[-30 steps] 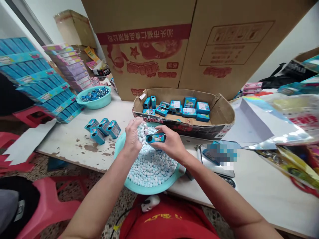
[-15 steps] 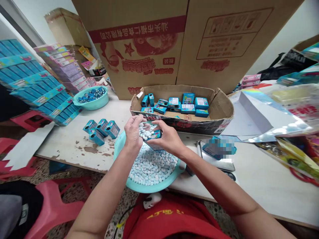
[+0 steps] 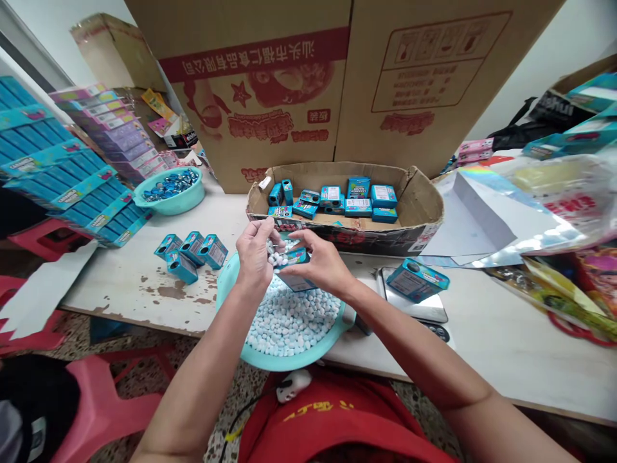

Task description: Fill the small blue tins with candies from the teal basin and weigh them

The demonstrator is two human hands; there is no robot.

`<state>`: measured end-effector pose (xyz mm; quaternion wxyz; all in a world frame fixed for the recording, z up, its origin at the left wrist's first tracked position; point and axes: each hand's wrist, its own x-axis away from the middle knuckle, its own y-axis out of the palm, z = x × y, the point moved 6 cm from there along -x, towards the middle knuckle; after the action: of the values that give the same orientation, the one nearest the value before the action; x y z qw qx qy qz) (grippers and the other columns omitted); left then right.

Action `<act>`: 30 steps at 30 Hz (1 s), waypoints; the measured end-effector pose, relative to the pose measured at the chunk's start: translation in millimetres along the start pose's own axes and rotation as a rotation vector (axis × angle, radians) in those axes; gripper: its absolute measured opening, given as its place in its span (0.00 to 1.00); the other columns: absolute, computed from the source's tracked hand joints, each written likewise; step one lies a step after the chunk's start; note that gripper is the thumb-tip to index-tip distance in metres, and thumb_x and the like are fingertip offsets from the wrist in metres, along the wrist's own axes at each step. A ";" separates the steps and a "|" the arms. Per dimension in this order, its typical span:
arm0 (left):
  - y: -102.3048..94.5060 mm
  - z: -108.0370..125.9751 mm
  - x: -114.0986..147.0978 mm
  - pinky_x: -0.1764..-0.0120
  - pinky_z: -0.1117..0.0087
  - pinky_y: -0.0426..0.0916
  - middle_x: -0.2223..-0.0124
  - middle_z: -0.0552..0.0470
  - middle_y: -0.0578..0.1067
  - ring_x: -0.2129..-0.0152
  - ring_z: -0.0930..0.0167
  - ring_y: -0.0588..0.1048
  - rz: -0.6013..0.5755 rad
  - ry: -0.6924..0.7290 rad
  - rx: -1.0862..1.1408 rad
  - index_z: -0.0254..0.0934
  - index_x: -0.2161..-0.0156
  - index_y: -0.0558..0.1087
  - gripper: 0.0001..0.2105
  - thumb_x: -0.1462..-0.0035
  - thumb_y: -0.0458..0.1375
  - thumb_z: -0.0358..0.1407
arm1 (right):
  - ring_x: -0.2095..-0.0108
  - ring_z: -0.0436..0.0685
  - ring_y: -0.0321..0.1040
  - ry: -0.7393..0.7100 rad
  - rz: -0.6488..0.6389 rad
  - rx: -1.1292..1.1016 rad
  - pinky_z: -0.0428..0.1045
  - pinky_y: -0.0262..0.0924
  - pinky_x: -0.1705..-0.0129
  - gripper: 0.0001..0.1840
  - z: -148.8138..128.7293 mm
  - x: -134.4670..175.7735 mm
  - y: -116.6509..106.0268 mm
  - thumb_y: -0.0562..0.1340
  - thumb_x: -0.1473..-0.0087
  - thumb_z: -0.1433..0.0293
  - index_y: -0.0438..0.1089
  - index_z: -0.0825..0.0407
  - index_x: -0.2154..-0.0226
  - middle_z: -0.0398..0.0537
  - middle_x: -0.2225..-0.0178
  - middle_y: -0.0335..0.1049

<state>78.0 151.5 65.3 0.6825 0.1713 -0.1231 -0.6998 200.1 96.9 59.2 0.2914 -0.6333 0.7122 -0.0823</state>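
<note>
While pale-blue round candies (image 3: 289,315) fill the teal plastic basin (image 3: 282,360) nearest, the left hand (image 3: 254,257) cups a few above it (fingers curled), the right hand (image 3: 322,265) gripping a small blue candy tin (image 3: 295,258); beyond, a shallow cardboard tray (image 3: 424,206) holds more.

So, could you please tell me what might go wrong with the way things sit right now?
The left hand tips candies into the small box held by the right hand; some may miss and bounce off the basin. The basin overhangs the table edge, so a press could tip it. The box on the scale looks easy to knock.
</note>
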 end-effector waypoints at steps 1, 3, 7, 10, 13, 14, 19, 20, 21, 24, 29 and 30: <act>-0.2 0.0 0.0 0.82 0.76 0.62 0.80 0.59 0.66 0.85 0.77 0.66 0.000 0.001 0.000 0.35 0.74 0.63 0.14 0.55 0.64 0.40 | 0.64 0.56 0.70 -0.004 0.006 -0.005 0.49 0.61 0.62 0.33 -0.1 -0.4 -0.5 0.74 0.65 0.65 0.66 0.49 0.53 0.44 0.63 0.74; -1.0 -0.7 -0.4 0.82 0.76 0.62 0.80 0.59 0.66 0.85 0.77 0.66 0.017 -0.005 0.005 0.35 0.74 0.63 0.13 0.55 0.63 0.39 | 0.63 0.56 0.70 -0.003 0.010 -0.012 0.49 0.61 0.62 0.33 0.1 -1.0 -0.5 0.74 0.65 0.66 0.66 0.49 0.54 0.43 0.63 0.74; 3.2 -1.6 -0.7 0.80 0.76 0.64 0.79 0.59 0.67 0.85 0.77 0.66 -0.017 -0.014 -0.009 0.35 0.73 0.64 0.12 0.54 0.63 0.39 | 0.64 0.57 0.71 0.020 0.003 -0.022 0.50 0.62 0.62 0.32 2.1 -1.3 0.6 0.74 0.66 0.65 0.67 0.49 0.55 0.43 0.64 0.74; 5.9 -0.2 1.0 0.80 0.76 0.63 0.80 0.59 0.66 0.85 0.78 0.66 -0.026 0.000 -0.019 0.35 0.74 0.64 0.12 0.54 0.62 0.39 | 0.63 0.56 0.71 0.015 -0.001 -0.067 0.50 0.63 0.61 0.33 3.2 -1.3 -0.9 0.74 0.66 0.65 0.67 0.49 0.54 0.44 0.62 0.74; 10.5 0.4 3.1 0.81 0.77 0.63 0.80 0.58 0.67 0.85 0.77 0.67 -0.059 0.013 -0.046 0.35 0.73 0.65 0.11 0.53 0.62 0.39 | 0.62 0.56 0.71 0.002 0.037 -0.095 0.50 0.63 0.59 0.33 2.7 -1.4 -5.6 0.74 0.65 0.65 0.66 0.49 0.54 0.45 0.60 0.73; 12.3 0.5 3.5 0.81 0.77 0.63 0.80 0.58 0.67 0.84 0.77 0.67 -0.073 0.019 -0.060 0.35 0.73 0.65 0.11 0.52 0.61 0.39 | 0.61 0.56 0.71 -0.008 0.038 -0.091 0.50 0.63 0.59 0.32 1.8 -1.2 -6.1 0.74 0.64 0.66 0.66 0.49 0.54 0.45 0.59 0.73; 13.9 -0.7 2.2 0.87 0.79 0.48 0.82 0.60 0.63 0.90 0.81 0.58 -0.064 -0.007 -0.068 0.35 0.74 0.63 0.12 0.52 0.62 0.39 | 0.63 0.55 0.70 -0.005 -0.010 -0.094 0.50 0.63 0.59 0.32 1.0 1.2 -4.3 0.74 0.65 0.67 0.67 0.49 0.55 0.44 0.61 0.73; 14.2 -0.8 2.3 0.87 0.79 0.46 0.82 0.61 0.62 0.90 0.82 0.56 -0.067 -0.017 -0.056 0.35 0.74 0.63 0.12 0.52 0.62 0.38 | 0.63 0.55 0.70 0.002 -0.003 -0.103 0.50 0.63 0.59 0.32 1.8 1.7 -4.9 0.74 0.66 0.66 0.67 0.50 0.55 0.44 0.61 0.73; 14.9 -0.8 2.7 0.87 0.79 0.45 0.83 0.61 0.62 0.91 0.82 0.55 -0.072 -0.021 -0.044 0.35 0.74 0.63 0.12 0.52 0.62 0.38 | 0.63 0.55 0.70 0.001 0.007 -0.110 0.50 0.63 0.59 0.33 2.3 2.0 -5.4 0.74 0.66 0.66 0.67 0.50 0.55 0.45 0.61 0.73; 19.3 -0.9 4.7 0.87 0.79 0.44 0.83 0.62 0.61 0.91 0.82 0.54 -0.100 0.006 -0.047 0.35 0.73 0.63 0.12 0.52 0.62 0.39 | 0.61 0.56 0.71 -0.027 0.041 -0.114 0.50 0.62 0.57 0.31 3.0 1.9 -5.0 0.73 0.64 0.66 0.66 0.49 0.55 0.44 0.61 0.73; 18.6 -5.8 1.0 0.87 0.79 0.43 0.84 0.62 0.60 0.91 0.83 0.52 -0.110 -0.020 -0.070 0.35 0.74 0.63 0.13 0.54 0.63 0.39 | 0.62 0.56 0.71 -0.022 0.030 -0.115 0.51 0.63 0.56 0.30 9.9 1.1 0.3 0.72 0.63 0.67 0.67 0.50 0.55 0.44 0.61 0.74; 15.9 -5.0 -0.5 0.87 0.79 0.43 0.84 0.62 0.60 0.91 0.83 0.53 -0.105 -0.030 -0.054 0.35 0.74 0.63 0.13 0.54 0.63 0.39 | 0.61 0.56 0.71 -0.006 0.049 -0.143 0.51 0.63 0.56 0.31 12.5 1.7 -1.7 0.73 0.64 0.66 0.66 0.50 0.55 0.45 0.61 0.74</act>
<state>94.7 151.7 67.2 0.6471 0.1487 -0.1052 -0.7403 208.0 98.1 49.3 0.2494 -0.6353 0.7305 -0.0223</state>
